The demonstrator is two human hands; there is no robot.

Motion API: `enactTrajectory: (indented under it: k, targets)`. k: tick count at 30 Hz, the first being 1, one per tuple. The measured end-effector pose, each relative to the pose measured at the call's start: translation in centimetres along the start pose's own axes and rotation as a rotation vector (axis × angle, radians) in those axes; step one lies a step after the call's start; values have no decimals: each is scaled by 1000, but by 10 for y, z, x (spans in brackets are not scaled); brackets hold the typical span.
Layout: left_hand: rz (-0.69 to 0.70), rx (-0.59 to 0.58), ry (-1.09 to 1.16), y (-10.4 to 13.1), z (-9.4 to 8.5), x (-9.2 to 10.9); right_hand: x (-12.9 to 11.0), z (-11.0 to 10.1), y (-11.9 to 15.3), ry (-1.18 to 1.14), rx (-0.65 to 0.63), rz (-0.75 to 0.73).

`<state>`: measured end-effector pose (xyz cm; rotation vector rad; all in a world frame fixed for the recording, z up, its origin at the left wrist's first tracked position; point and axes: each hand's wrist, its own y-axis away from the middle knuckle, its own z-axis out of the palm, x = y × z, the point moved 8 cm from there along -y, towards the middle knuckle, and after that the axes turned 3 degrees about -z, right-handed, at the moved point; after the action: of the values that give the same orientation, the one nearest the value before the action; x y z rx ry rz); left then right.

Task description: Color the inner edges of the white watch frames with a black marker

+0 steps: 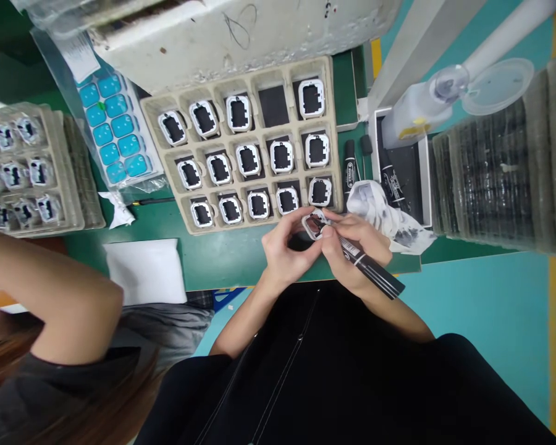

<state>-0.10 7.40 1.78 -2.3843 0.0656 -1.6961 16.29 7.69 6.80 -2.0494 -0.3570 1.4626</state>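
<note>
Head view: left fingers (296, 217) pinch white frame (312, 226); right fingers (332, 243) grip black marker (369, 267).

Worn by the person: a black garment (347, 377) of plain, matt cloth. Two lines of pale stitching (282, 378), one left of the other, slant leftward from far to near across the front. A small round stud (300, 337) sits on the right-hand line. Black sleeves (463, 358) leave the forearms (241, 315) bare; left hand (283, 250) and right hand (367, 238) likewise bare.
</note>
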Motion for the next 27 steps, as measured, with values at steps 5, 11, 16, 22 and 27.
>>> enactTrajectory:
  k: [5,11,16,22,27]
  targets:
    - [-8,-13,88,-5,0,2,7,-4,3,-164,37,59]
    - [-41,-96,179,-6,3,-2,14,-9,10,-224,70,87]
    - [78,-223,-29,-41,-19,19,24,-22,16,-234,208,93]
    - [425,-190,-580,-162,-37,29,27,-18,14,-257,190,72]
    - [404,-265,-820,-229,-26,6,32,-23,19,-194,183,123]
